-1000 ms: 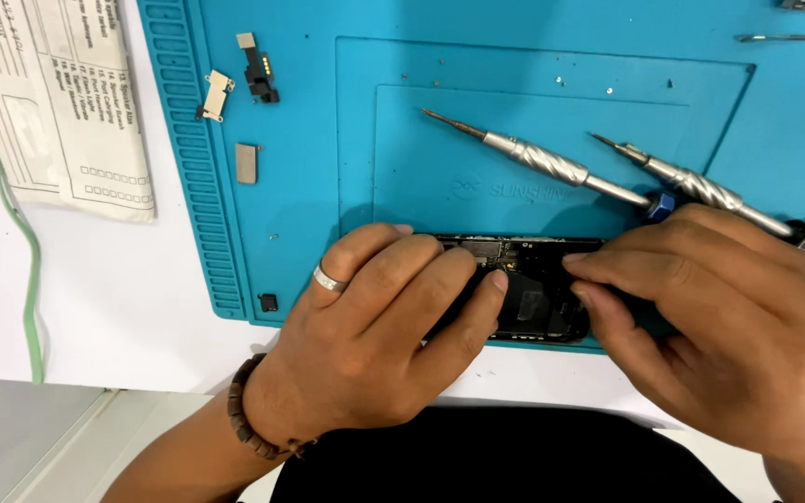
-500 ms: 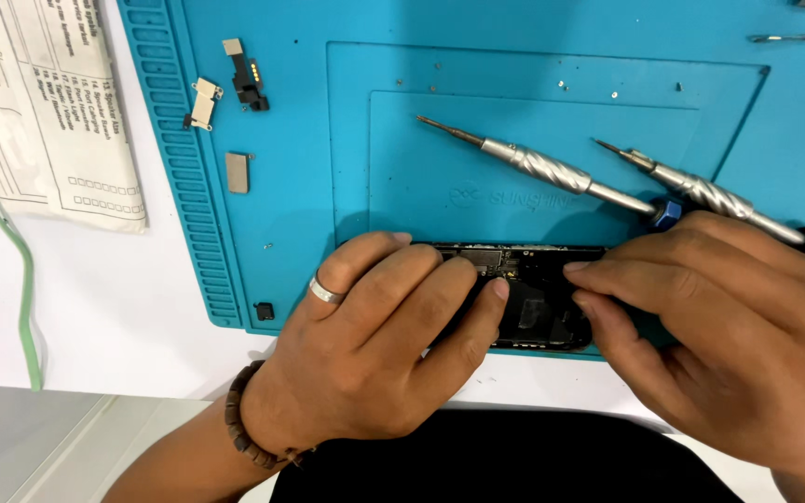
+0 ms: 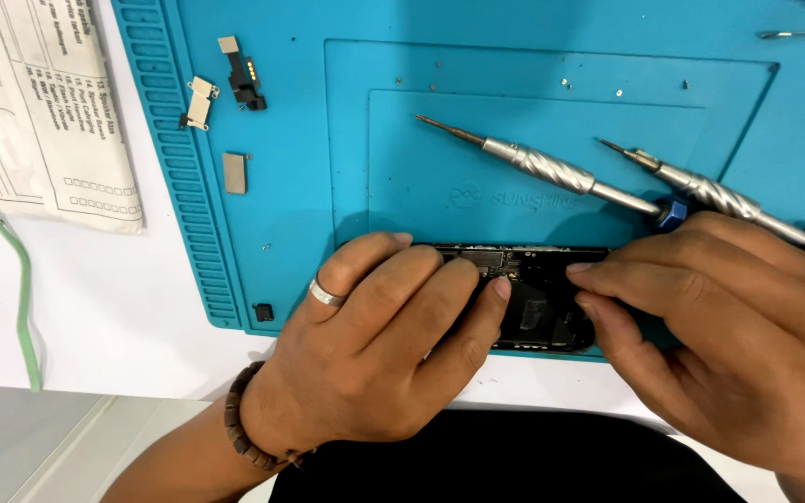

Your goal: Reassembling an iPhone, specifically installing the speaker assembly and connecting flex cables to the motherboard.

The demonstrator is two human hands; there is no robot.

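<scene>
Opened black phone lying at the near edge of the blue work mat. Left hand pressed flat over its left end, fingers curled on it. Right hand pinching narrowly at its right side. Two screwdrivers just beyond; small parts at far left.

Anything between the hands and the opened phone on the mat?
Nothing visible. The left hand and right hand both already rest on the opened phone, fingertips on its exposed inside. The two screwdrivers lie apart, farther up the blue mat.
</scene>
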